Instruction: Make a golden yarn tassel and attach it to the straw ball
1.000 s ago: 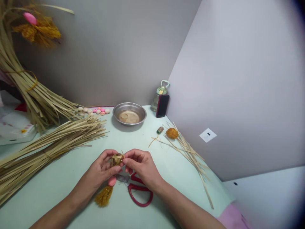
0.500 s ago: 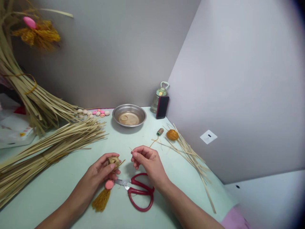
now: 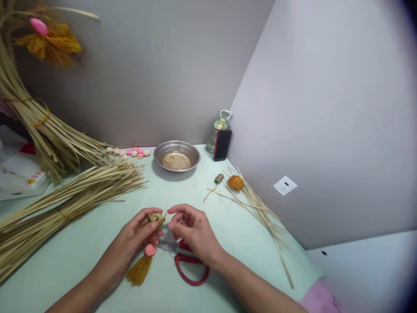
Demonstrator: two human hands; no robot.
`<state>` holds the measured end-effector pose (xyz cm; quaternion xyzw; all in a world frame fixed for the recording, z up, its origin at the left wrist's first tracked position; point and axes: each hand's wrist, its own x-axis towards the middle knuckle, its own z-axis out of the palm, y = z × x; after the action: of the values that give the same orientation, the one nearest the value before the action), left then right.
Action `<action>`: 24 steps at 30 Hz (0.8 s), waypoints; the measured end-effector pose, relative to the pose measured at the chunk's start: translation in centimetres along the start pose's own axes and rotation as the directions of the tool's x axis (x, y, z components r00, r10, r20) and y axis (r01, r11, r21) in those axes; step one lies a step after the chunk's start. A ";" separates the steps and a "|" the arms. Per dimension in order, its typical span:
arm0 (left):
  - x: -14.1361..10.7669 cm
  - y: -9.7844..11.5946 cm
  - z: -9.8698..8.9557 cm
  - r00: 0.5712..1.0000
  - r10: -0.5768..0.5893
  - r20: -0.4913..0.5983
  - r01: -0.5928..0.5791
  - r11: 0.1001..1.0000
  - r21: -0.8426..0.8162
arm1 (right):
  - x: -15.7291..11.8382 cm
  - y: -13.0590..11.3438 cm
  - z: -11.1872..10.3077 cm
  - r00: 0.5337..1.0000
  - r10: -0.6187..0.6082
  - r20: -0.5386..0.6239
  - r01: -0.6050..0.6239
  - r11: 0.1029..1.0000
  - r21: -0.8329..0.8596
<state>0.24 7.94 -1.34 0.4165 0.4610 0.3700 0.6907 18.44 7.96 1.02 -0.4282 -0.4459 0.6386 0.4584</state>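
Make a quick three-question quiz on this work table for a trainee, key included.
1. True or false: the left hand holds the small woven piece.
2. Which item stands in front of the bottle? (a) the bowl, (b) the phone, (c) the ball of yarn
3. Fill in: the scissors on the table have ____ handles.

Key: 1. True; 2. b; 3. red
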 end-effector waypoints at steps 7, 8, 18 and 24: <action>0.2 -0.6 -0.1 0.999 0.019 0.036 -0.022 0.998 0.064 | 0.5 0.3 0.3 0.994 0.102 0.029 -0.105 0.986 0.133; 0.2 -0.6 -0.1 0.999 0.020 0.038 -0.022 0.997 0.069 | 0.5 0.3 0.3 0.995 0.098 0.016 -0.099 0.987 0.125; -0.4 0.5 0.2 0.993 0.058 0.102 -0.070 0.991 0.115 | 0.3 0.0 0.4 0.999 0.033 -0.041 -0.034 0.999 -0.007; -0.1 -0.2 0.0 0.990 0.073 0.119 -0.082 0.994 0.069 | 0.4 0.1 0.5 0.998 0.042 -0.039 -0.041 0.999 0.010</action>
<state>0.27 7.80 -1.50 0.4801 0.4166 0.3546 0.6857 17.83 8.19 1.05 -0.4476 -0.4247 0.6416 0.4556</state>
